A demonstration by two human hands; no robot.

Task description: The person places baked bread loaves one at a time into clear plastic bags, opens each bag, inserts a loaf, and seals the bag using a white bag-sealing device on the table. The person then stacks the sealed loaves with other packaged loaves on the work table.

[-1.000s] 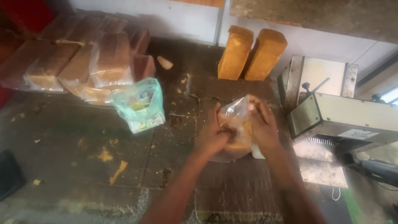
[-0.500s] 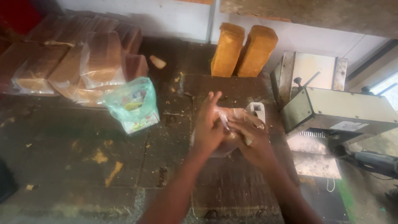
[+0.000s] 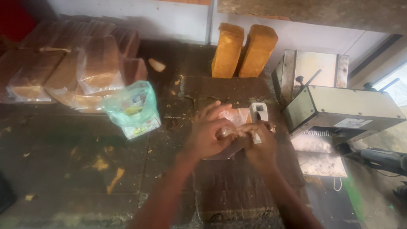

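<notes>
Meanwhile, both hands have drawn closer together than half a second ago, when the left hand's fingers stood spread and raised over the bag. Now the left hand (image 3: 210,136) curls down over the clear plastic bag (image 3: 235,120), fingers folded around its bunched neck, while the right hand (image 3: 259,146) pinches the same gathered plastic from the 3 o'clock side, fingertips meeting those of the left. One second ago the bag stood taller between the palms with a loaf visible inside; at present it sits lower and mostly hidden beneath the hands.

What shows of the bag is thin, crinkled, see-through film, with a pale patch at 12 o'clock of the knuckles; whatever is inside cannot be made out. It rests on the dark, crumb-strewn wooden worktable (image 3: 76,169), near the centre of the view. A small white tape dispenser (image 3: 258,112) stands just beside the bag at 1 o'clock. Two unwrapped golden loaves (image 3: 243,51) stand upright against the wall at 12 o'clock. A greenish printed stack of bags (image 3: 132,109) lies at 9 o'clock, well apart, with bagged loaves (image 3: 80,70) piled beyond it at 10 o'clock. A metal bread slicer (image 3: 339,106) sits at 3 o'clock.
</notes>
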